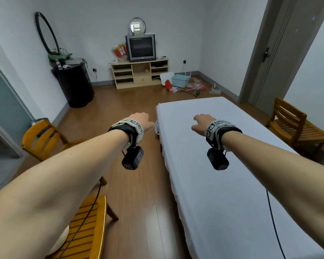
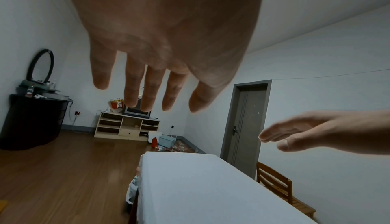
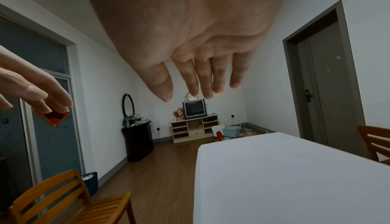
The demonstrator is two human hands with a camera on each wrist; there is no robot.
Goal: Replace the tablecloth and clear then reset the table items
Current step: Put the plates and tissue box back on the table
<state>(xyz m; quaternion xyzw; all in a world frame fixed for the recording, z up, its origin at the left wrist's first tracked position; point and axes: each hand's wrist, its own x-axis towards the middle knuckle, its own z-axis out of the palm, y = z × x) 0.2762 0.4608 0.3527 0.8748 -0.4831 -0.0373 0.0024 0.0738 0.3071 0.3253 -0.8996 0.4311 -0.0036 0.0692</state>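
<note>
A plain white tablecloth (image 1: pixel 223 174) covers the long table, lying flat with nothing on top of it; it also shows as the tablecloth (image 2: pixel 190 186) and the tablecloth (image 3: pixel 284 177). My left hand (image 1: pixel 140 121) hovers in the air just left of the table's left edge, fingers straight and spread, holding nothing. My right hand (image 1: pixel 201 123) floats above the cloth's far half, fingers relaxed and empty. The wrist views show the left hand (image 2: pixel 147 85) and the right hand (image 3: pixel 196 80) with open palms. A patterned bundle (image 2: pixel 133 189) hangs at the table's left side.
A yellow wooden chair (image 1: pixel 43 139) stands at left and another chair seat (image 1: pixel 86 227) sits near me. A brown chair (image 1: pixel 292 124) stands right of the table. Far off are a TV stand (image 1: pixel 140 73), a dark cabinet (image 1: pixel 75 83), floor clutter (image 1: pixel 185 85) and a grey door (image 1: pixel 281 49).
</note>
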